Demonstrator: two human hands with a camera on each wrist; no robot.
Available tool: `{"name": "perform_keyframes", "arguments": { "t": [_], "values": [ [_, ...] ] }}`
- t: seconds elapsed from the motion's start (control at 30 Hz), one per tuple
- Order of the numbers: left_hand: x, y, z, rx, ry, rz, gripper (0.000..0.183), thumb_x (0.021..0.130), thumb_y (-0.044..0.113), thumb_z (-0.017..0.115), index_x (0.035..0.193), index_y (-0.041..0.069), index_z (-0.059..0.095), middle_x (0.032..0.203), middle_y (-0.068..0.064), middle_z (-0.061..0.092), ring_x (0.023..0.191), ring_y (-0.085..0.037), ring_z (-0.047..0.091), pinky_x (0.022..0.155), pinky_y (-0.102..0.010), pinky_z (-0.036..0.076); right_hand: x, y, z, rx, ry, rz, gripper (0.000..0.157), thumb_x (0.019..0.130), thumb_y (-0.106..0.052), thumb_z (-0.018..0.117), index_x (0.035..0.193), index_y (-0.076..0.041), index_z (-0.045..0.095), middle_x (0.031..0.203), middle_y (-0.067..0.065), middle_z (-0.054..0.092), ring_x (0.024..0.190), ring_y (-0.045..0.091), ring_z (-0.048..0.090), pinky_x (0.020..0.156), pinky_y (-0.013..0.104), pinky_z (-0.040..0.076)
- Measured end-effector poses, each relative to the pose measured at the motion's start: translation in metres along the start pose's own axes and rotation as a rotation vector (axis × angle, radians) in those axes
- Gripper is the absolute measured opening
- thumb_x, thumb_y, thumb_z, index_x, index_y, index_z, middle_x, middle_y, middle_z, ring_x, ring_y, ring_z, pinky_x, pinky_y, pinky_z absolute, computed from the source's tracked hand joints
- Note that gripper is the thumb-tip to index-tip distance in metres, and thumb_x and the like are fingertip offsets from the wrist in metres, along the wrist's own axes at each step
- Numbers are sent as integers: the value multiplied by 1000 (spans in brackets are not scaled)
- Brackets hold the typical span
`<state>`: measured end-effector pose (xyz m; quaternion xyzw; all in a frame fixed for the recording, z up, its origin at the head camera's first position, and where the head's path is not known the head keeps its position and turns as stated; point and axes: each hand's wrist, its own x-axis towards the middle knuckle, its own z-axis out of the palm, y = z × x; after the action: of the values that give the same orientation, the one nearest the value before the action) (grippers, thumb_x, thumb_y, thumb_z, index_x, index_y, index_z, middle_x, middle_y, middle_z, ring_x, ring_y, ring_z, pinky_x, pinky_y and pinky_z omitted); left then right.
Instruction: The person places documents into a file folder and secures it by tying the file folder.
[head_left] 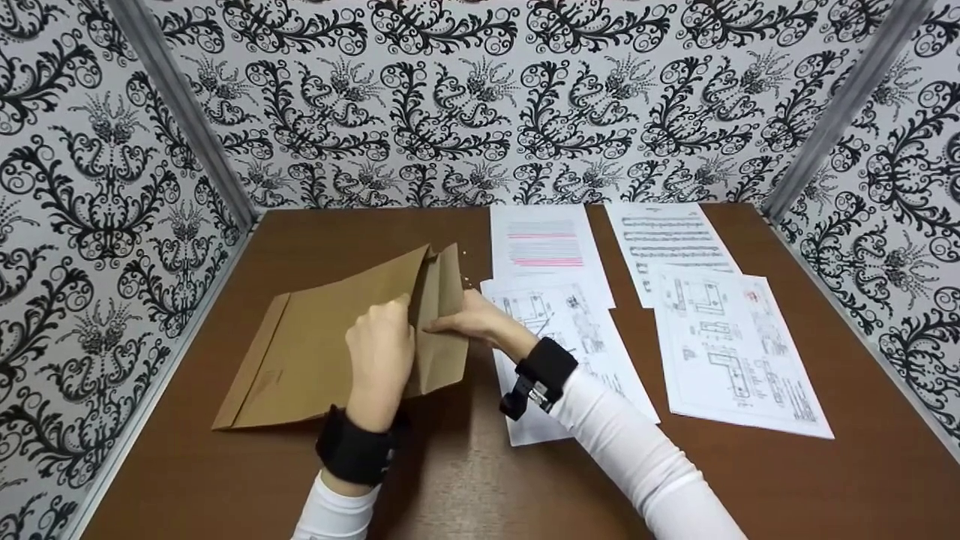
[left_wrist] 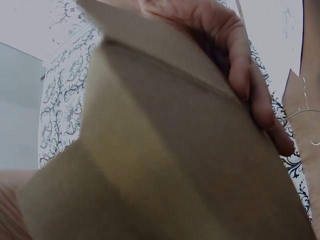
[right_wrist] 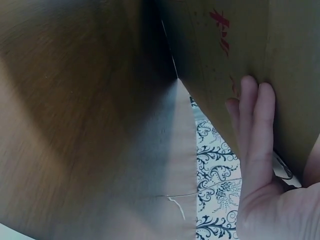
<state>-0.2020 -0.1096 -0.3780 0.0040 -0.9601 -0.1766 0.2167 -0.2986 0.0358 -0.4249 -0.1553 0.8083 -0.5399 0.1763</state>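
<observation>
- Head view: plain tan envelope [head_left: 315, 352], creased flap [head_left: 448, 281] sticking out at its right end, held over the table [head_left: 480, 487] left of some papers [head_left: 592, 367]
- left hand [head_left: 381, 352] grips its open edge, right hand [head_left: 476, 319] pinches the flap
- right wrist view shows red print [right_wrist: 220, 30] on it

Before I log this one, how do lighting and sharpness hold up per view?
Head view: pale glare on the brown wood-grained table near the bottom middle; left wrist: the brown paper envelope looks soft, upper left corner washed out; right wrist: dim, with deep shadow beside the envelope.
</observation>
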Motion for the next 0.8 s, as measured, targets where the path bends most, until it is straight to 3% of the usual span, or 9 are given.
{"name": "perform_keyframes", "arguments": {
  "t": [0.03,0.1,0.23,0.4,0.6,0.8],
  "values": [
    [0,0,-1,0,1,-1,26,90,-7,62,109,3,76,88,-24,77,67,-42,72,49,-47,51,3,1,7,-4,73,32,36,82,-12,81,112,2,67,110,17,72,97,24,70,95,35,57],
    [0,0,-3,2,8,-9,24,90,-7,62,107,3,76,88,-25,76,68,-43,72,49,-48,52,3,0,12,-27,112,51,36,81,-9,81,112,3,67,109,18,71,95,24,68,94,35,57],
    [-2,2,-5,27,30,-22,26,93,-7,60,111,3,76,85,-25,76,63,-41,70,45,-43,46,4,7,7,-45,65,56,44,81,-17,83,116,4,66,113,18,71,96,21,68,94,32,57],
    [-5,5,-5,75,118,-7,27,95,-6,59,115,3,76,77,-23,74,52,-35,64,44,-34,34,4,11,5,-61,52,48,41,79,-21,84,110,3,69,102,10,70,88,15,64,85,25,53],
    [-7,7,-8,128,214,-5,27,96,-3,61,116,4,76,84,-22,77,55,-40,67,43,-44,48,3,11,6,-115,71,55,38,79,-23,84,104,2,69,95,6,67,84,15,62,78,22,50],
    [-8,7,-10,122,256,-14,24,99,1,59,113,5,78,91,-21,79,56,-41,68,43,-47,50,4,12,6,-89,73,104,40,79,-26,85,103,2,68,92,4,64,82,15,60,74,21,49]
  ]
}}
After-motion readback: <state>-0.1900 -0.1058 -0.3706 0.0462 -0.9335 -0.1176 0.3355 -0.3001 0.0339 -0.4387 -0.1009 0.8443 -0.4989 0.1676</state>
